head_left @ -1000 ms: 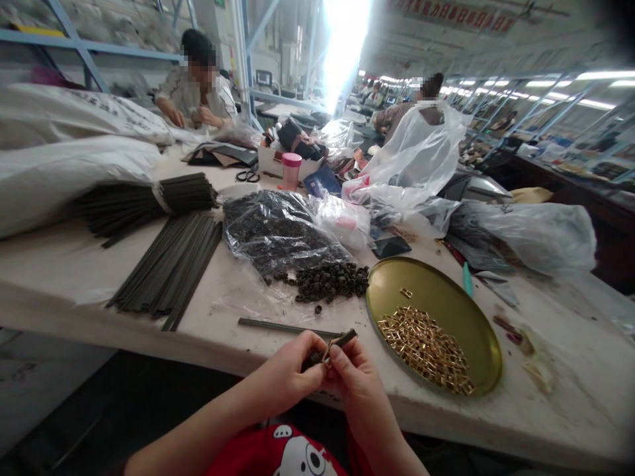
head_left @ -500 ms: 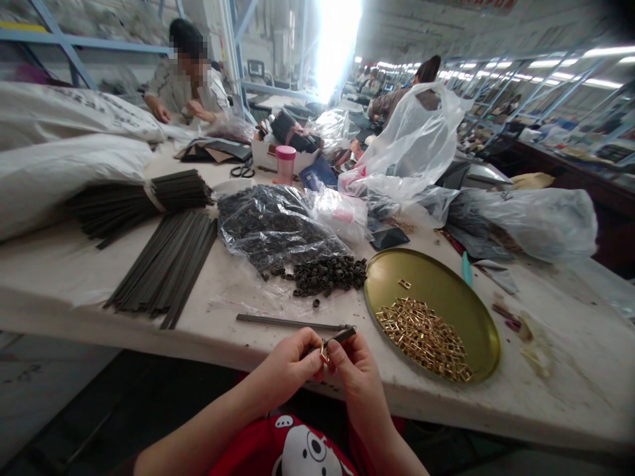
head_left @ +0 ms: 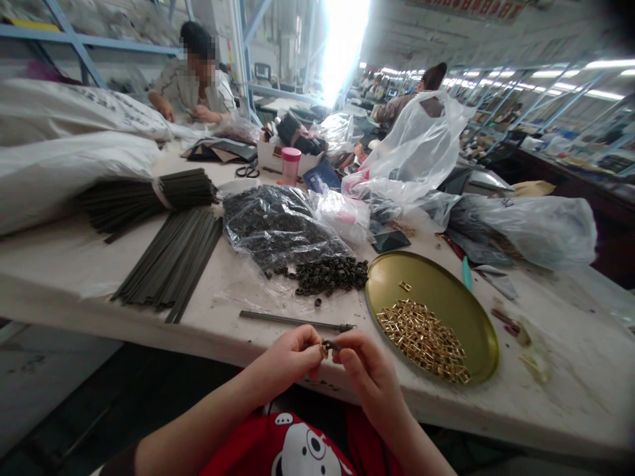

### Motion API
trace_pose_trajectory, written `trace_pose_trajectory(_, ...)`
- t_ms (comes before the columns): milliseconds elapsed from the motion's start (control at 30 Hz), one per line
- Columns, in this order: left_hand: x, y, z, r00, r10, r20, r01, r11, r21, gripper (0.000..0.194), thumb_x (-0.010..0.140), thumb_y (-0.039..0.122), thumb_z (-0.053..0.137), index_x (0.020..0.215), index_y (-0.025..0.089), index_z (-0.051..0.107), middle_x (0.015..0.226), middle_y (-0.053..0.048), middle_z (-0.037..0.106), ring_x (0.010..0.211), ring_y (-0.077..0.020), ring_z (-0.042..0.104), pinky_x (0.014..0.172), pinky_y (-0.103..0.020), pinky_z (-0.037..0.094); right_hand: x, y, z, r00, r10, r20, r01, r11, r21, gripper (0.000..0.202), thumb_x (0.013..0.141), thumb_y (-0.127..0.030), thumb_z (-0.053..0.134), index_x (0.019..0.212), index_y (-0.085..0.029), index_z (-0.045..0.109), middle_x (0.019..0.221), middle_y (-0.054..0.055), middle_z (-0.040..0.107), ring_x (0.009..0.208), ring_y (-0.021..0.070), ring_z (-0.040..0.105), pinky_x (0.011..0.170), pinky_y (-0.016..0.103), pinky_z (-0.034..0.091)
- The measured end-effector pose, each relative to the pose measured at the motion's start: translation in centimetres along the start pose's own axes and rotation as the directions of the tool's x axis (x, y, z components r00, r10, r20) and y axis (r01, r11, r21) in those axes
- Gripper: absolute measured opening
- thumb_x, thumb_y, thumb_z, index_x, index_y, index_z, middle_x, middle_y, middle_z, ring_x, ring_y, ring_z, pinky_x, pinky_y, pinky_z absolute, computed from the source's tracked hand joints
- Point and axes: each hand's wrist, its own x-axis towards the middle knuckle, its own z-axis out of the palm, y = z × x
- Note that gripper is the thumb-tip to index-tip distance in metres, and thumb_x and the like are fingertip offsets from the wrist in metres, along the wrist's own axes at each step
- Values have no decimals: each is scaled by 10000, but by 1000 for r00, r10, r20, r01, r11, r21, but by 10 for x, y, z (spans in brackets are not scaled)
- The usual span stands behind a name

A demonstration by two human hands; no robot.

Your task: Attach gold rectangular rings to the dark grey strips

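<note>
My left hand (head_left: 297, 354) pinches a small gold buckle (head_left: 325, 350) over the table's front edge. Fingers of my right hand (head_left: 362, 363) close on a dark strip (head_left: 333, 345) that meets the buckle. Just beyond the hands, another dark strip (head_left: 292, 320) lies on the table. To the right, a round gold tray (head_left: 481, 330) holds a pile of gold buckles (head_left: 421, 337), with a separate one near its upper left. Small black loops (head_left: 330, 274) spill from a clear plastic bag (head_left: 278, 221).
Dark strips (head_left: 171, 261) lie at the left beside a tied bundle (head_left: 149, 195). A pink-lidded jar (head_left: 290, 165), a black phone (head_left: 391, 241) and plastic bags (head_left: 417, 152) stand or lie farther back. A person (head_left: 198, 79) sits across the table.
The dark strip in my right hand has turned and less of it shows. My right hand's fingers have shifted around it. The whole view has moved slightly.
</note>
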Motion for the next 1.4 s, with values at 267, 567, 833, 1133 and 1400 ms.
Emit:
trace_pose_trajectory(267, -7, 6, -1, 999, -17, 47, 16, 1000, 12, 152, 718, 290, 479, 628, 170, 456, 489, 72, 447, 457, -74, 350, 472, -194, 257, 14, -8, -18, 919, 238, 314, -318, 918, 235, 267, 796, -423, 534, 888, -198, 642, 704, 2, 587, 667, 125, 520, 626, 235, 413)
trace_pose_trajectory(567, -4, 3, 5, 1000, 27, 6, -28, 985, 173, 120, 698, 268, 440, 625, 174, 454, 505, 66, 430, 498, -94, 378, 467, -204, 265, 17, -7, -21, 881, 307, 360, -411, 873, 262, 160, 726, -340, 628, 723, -181, 618, 709, -2, 570, 692, 131, 510, 645, 243, 413)
trace_pose_trajectory(833, 4, -4, 7, 994, 104, -24, -90, 933, 347, 124, 726, 250, 424, 631, 176, 455, 554, 59, 426, 554, -108, 408, 490, -211, 265, 14, 4, -18, 884, 367, 290, -452, 830, 326, 192, 689, -302, 667, 615, -166, 553, 641, -28, 529, 618, 100, 475, 580, 214, 389)
trace_pose_trajectory(1133, 1, -3, 7, 990, 121, 73, -140, 913, 382, 109, 773, 214, 396, 711, 176, 478, 688, 22, 512, 697, -144, 473, 618, -228, 344, 7, 24, -8, 922, 380, 82, -387, 913, 128, 119, 665, -151, 624, 744, -182, 541, 665, -39, 539, 613, 109, 513, 581, 221, 423)
trace_pose_trajectory(1400, 5, -3, 12, 994, 112, -5, -105, 944, 311, 135, 801, 279, 398, 756, 172, 467, 646, 32, 498, 634, -134, 469, 575, -224, 344, -5, 24, -2, 986, 70, -152, -94, 983, -157, 21, 761, -204, 577, 781, -198, 576, 736, 25, 602, 686, 163, 584, 628, 285, 491)
